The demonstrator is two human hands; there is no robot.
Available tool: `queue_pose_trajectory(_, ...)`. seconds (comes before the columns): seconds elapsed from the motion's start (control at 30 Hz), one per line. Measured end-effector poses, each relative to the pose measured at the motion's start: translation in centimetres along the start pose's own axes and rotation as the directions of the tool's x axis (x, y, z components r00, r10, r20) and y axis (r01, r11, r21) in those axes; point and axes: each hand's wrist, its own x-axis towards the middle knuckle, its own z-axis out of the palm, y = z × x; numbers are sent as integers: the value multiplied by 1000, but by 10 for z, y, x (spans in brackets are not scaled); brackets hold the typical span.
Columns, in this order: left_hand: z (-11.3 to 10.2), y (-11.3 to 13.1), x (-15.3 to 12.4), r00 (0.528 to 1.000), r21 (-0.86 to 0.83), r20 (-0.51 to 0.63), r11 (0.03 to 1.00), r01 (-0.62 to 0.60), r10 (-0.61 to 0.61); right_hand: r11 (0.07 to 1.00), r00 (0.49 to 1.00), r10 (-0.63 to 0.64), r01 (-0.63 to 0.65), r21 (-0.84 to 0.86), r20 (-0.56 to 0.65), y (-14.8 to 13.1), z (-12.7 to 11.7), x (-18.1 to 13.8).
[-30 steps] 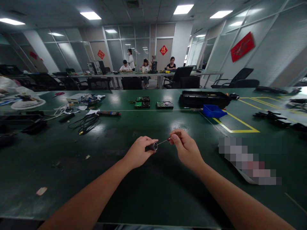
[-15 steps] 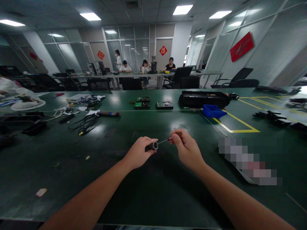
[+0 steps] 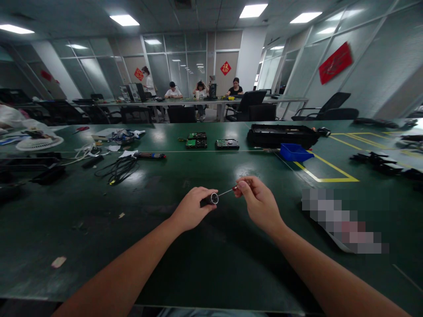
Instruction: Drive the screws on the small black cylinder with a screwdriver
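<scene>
My left hand (image 3: 190, 210) is closed round a dark cylinder (image 3: 214, 199), thumb below and fingers above. The open end of this cylinder has a pale, silvery rim and faces me; its inside looks dark. In my right hand (image 3: 261, 203) is a thin screwdriver (image 3: 226, 192) with a red handle, pinched between thumb and fingers. Its metal shaft slants down to the left and ends at the cylinder's rim; I cannot tell whether the tip is inside it. Both hands are held above the green tabletop (image 3: 201, 273).
Circuit boards (image 3: 196, 143) and a hard drive (image 3: 227, 144) lie ahead. A black housing (image 3: 282, 136) and blue bin (image 3: 295, 152) stand right of them. A corded tool (image 3: 150, 156) with coiled cable is at left. A blurred-out item (image 3: 340, 222) lies at right. People (image 3: 234, 88) sit behind.
Both hands keep nearly the same position, with the screwdriver still at the cylinder. The cylinder's open end has turned slightly. In the background, a standing person has moved left.
</scene>
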Motion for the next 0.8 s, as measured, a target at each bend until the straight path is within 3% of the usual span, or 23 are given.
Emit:
queue_pose_trajectory(0.23, 1, 0, -1, 1000, -1, -3, 1000, -9, 9, 1000, 1000, -6, 6, -20, 27, 0, -2, -1)
queue_pose_trajectory(0.43, 0, -1, 0, 1000, 5, 5, 1000, 2, -2, 979, 999, 5, 3, -202, 37, -3, -6, -1)
queue_pose_trajectory(0.57, 0, -1, -1, 1000, 13, 10, 1000, 13, -14, 989, 995, -52, 62, -131, 82, -3, -6, -2)
queue_pose_trajectory(0.7, 0, -2, -1, 1000, 23, 17, 1000, 15, -15, 997, 991, 1, 10, -82, 134, -2, -6, -1)
queue_pose_trajectory(0.8, -1, -2, -1, 1000, 21, 16, 1000, 17, -17, 991, 989, 33, -14, -136, 144, -3, -5, 0)
